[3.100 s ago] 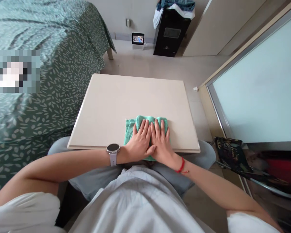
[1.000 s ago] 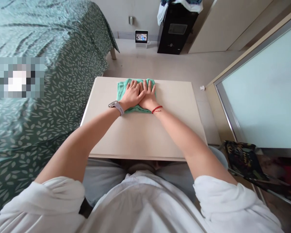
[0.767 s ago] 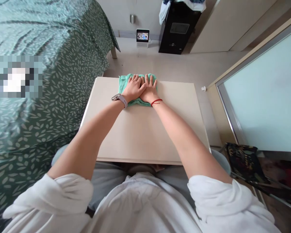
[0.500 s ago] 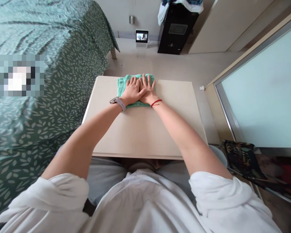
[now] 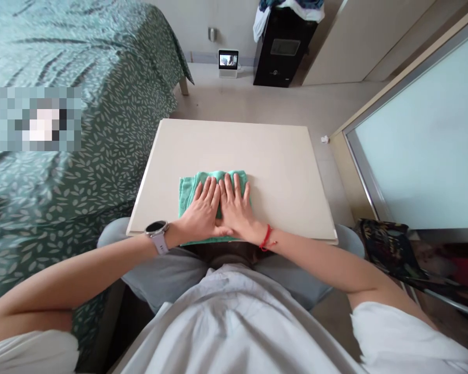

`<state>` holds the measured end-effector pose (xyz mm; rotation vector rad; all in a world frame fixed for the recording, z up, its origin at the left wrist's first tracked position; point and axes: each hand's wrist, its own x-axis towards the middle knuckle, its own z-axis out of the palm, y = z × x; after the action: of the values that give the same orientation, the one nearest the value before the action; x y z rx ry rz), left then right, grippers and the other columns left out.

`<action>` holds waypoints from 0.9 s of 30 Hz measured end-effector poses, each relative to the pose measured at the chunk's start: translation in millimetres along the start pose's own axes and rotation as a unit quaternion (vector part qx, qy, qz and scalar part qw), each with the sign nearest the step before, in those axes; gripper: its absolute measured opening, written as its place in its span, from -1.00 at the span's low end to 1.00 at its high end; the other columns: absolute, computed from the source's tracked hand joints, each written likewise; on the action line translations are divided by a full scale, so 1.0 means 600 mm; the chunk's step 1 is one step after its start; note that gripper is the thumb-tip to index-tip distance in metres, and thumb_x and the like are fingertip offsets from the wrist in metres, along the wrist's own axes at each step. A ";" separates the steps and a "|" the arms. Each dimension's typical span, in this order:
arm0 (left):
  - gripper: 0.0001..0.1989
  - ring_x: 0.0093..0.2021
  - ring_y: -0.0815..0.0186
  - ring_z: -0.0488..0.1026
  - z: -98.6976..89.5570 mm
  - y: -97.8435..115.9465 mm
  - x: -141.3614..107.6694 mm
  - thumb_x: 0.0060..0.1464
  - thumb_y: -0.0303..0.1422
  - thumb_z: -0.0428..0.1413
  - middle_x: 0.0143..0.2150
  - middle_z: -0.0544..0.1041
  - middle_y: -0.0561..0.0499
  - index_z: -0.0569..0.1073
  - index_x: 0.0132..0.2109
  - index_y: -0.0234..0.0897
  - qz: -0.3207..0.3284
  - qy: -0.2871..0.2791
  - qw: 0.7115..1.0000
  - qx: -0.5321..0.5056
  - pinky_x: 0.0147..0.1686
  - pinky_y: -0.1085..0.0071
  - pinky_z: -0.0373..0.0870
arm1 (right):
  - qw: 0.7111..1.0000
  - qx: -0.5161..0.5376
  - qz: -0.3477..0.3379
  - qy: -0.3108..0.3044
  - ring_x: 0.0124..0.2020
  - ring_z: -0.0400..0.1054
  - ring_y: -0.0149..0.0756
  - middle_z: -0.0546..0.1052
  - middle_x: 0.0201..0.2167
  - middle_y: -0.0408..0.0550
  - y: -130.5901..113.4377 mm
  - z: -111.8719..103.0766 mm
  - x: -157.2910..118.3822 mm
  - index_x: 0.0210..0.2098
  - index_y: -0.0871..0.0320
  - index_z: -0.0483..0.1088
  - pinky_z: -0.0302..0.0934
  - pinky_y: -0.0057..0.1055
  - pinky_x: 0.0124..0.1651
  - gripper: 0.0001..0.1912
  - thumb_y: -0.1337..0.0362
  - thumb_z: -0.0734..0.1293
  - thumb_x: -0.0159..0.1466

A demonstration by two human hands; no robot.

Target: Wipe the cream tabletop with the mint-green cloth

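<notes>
A folded green towel lies on the pale tabletop, by the edge nearest my body. My left hand rests flat on it, palm down with fingers stretched out. Beside it my right hand presses flat on the same cloth, fingers spread, and the two hands touch near the thumbs. Part of the towel is hidden under both palms. On my left wrist is a watch; a red bracelet circles the right one.
A bed with a green leaf-patterned cover stands close on the left. Ahead on the floor are a small screen device and a black cabinet with clothes on top. A frosted panel stands at right, above a dark patterned bag.
Both hands have slid the green towel across the tabletop toward my body, from the far edge to the near edge. My elbows have bent outward.
</notes>
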<state>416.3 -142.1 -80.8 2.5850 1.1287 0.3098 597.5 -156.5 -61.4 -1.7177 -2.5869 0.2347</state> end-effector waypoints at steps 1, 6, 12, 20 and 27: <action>0.51 0.76 -0.50 -0.24 0.005 0.002 -0.011 0.26 0.62 -0.21 0.71 -0.12 -0.75 0.00 0.67 -0.86 0.008 0.007 1.000 0.003 0.67 -0.44 -0.21 | 1.000 -0.001 0.001 0.008 0.77 -0.17 0.52 -0.05 0.76 0.50 -0.006 0.005 -0.009 0.74 0.45 0.00 -0.13 0.59 0.67 -0.06 0.04 0.27 0.58; 0.49 0.77 -0.44 -0.23 0.002 -0.035 0.010 0.26 0.60 -0.13 0.73 -0.12 -0.71 -0.03 0.70 -0.79 0.017 0.004 1.000 -0.002 0.69 -0.37 -0.21 | 1.000 0.003 0.008 0.030 0.77 -0.16 0.53 -0.02 0.76 0.48 -0.002 0.021 0.029 0.73 0.45 0.04 -0.14 0.61 0.67 -0.06 -0.01 0.26 0.58; 0.33 0.78 -0.44 -0.21 -0.047 -0.140 0.128 0.37 0.50 -0.13 0.75 -0.09 -0.64 -0.01 0.73 -0.64 -0.020 -0.003 1.000 0.004 0.67 -0.43 -0.22 | 0.999 0.024 0.019 0.014 0.79 -0.23 0.44 -0.04 0.77 0.46 0.039 -0.009 0.187 0.75 0.43 -0.02 -0.23 0.59 0.69 -0.17 0.15 0.16 0.63; 0.33 0.77 -0.44 -0.18 -0.092 -0.266 0.271 0.36 0.54 -0.26 0.75 -0.05 -0.62 0.03 0.74 -0.61 -0.023 0.006 1.000 0.019 0.66 -0.37 -0.21 | 0.998 0.052 0.041 0.015 0.80 -0.33 0.44 -0.14 0.80 0.44 0.099 -0.036 0.362 0.76 0.47 -0.10 -0.35 0.64 0.68 -0.11 0.20 0.16 0.57; 0.25 0.77 -0.36 -0.10 -0.106 -0.309 0.331 0.40 0.49 -0.25 0.74 0.04 -0.55 0.10 0.74 -0.53 -0.039 0.020 0.999 0.025 0.69 -0.23 -0.18 | 0.996 0.071 0.058 0.005 0.80 -0.29 0.40 -0.10 0.79 0.43 0.125 -0.046 0.429 0.76 0.47 -0.12 -0.42 0.61 0.68 -0.12 0.20 0.11 0.57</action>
<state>403.7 136.1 -72.7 2.5810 1.2631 0.3208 568.4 111.3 -60.4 -1.8137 -2.4025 0.4009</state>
